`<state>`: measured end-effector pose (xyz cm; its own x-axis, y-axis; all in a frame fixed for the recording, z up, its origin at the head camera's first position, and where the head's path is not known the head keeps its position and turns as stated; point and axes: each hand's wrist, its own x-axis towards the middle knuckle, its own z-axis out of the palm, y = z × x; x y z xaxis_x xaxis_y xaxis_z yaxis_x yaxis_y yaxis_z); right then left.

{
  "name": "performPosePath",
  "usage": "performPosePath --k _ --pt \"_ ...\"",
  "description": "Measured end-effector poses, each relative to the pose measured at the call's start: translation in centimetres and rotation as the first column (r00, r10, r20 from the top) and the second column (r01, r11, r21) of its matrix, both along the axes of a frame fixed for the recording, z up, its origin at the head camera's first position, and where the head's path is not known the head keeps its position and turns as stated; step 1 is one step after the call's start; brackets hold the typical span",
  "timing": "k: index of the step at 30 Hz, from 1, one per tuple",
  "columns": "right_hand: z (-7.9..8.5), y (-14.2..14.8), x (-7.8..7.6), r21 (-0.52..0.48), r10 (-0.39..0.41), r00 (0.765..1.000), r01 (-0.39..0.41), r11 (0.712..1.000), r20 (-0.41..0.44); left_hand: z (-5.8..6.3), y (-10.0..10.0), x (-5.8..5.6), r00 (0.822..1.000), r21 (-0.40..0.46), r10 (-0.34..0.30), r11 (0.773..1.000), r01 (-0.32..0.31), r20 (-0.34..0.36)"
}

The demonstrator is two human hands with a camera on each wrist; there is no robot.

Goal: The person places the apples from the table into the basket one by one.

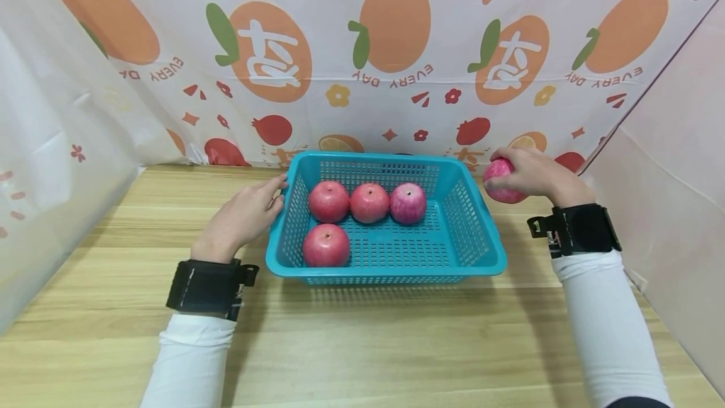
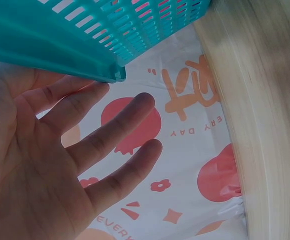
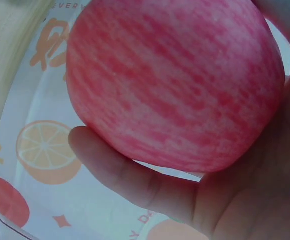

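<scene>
A blue plastic basket (image 1: 391, 272) with perforated walls stands on the table. Several red apples lie in it: three in a row along the back, the rightmost apple (image 1: 408, 203) more purple, and one apple (image 1: 326, 245) at the front left. My left hand (image 1: 240, 219) touches the basket's left rim, its fingers extended; in the left wrist view the fingertips (image 2: 102, 89) meet the rim's edge. To the right of the basket, my right hand (image 1: 532, 174) grips a pink-streaked apple (image 1: 501, 180). That apple fills much of the right wrist view, with a finger curved along its side.
The table (image 1: 362, 345) has a light wood grain. Behind the basket hangs a white sheet (image 1: 328, 55) printed with fruit. A pale wall (image 1: 674, 175) bounds the right side, close to my right forearm, and pale sheeting (image 1: 45, 143) hangs at the left.
</scene>
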<state>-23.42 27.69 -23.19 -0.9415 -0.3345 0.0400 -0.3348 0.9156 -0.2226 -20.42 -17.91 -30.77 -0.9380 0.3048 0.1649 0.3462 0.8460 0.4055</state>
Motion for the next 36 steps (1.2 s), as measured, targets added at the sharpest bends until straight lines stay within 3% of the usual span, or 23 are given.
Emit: performPosePath --k 15,36 --pt "0.6 -1.7 0.2 0.040 0.029 0.999 -0.028 0.999 -0.035 -0.1 -0.1 -0.3 1.000 -0.003 -0.013 1.000 0.013 -0.006" --pt "0.4 -3.7 -0.2 0.039 0.063 0.998 -0.065 0.997 0.030 -0.2 0.0 -0.3 1.000 -0.004 -0.015 1.000 0.015 -0.009"
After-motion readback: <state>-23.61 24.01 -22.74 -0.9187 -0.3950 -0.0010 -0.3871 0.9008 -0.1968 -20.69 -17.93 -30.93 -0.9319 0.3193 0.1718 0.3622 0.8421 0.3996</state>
